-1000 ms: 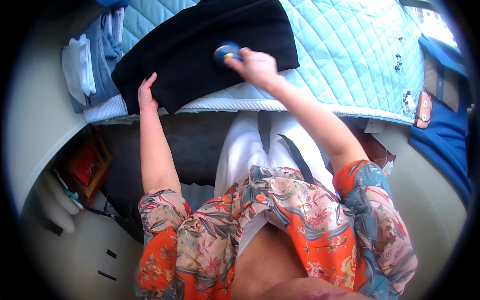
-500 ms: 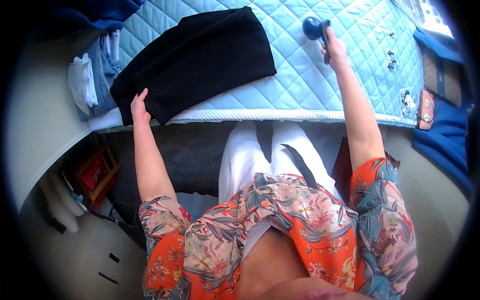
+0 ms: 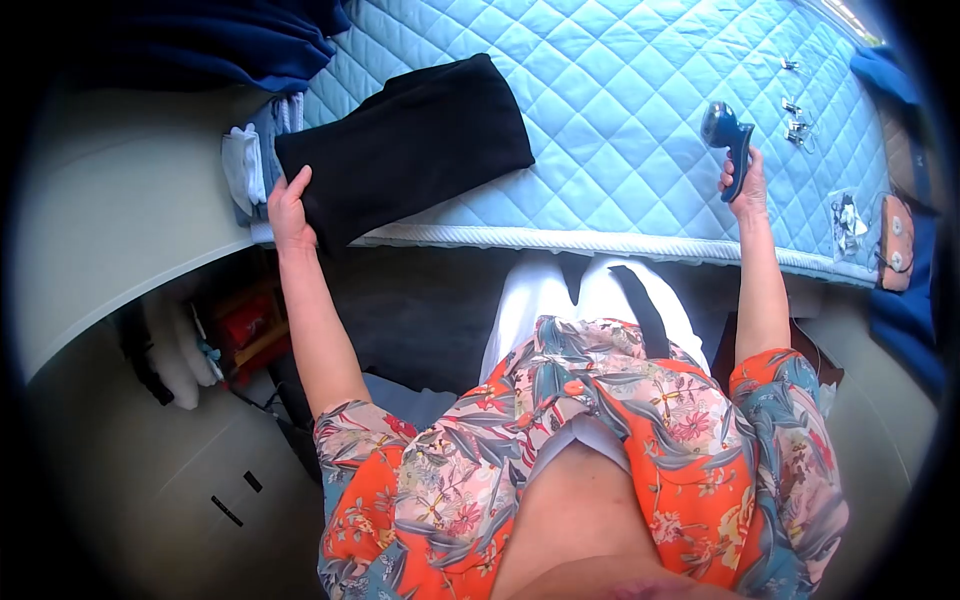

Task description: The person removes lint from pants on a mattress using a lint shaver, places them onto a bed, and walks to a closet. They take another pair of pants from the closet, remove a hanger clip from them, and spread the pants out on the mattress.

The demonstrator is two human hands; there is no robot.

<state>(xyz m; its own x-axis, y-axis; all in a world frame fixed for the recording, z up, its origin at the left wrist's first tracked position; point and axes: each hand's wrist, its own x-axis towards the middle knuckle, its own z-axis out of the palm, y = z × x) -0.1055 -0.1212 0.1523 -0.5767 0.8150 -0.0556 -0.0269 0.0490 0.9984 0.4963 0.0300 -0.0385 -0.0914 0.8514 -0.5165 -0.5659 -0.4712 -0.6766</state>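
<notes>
Now your right hand, gripping the blue fabric shaver, has moved off the black garment your left hand grasps, pausing contact.

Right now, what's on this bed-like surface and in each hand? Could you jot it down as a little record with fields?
Surface: light-blue quilted cover
Left hand: at the left end of the black cloth; exact grip unclear
Right hand: gripping a dark blue handheld device by its handle
Device position: right of the black cloth, apart from it
Left side: white cloth
Right side: small clip-like items
</notes>
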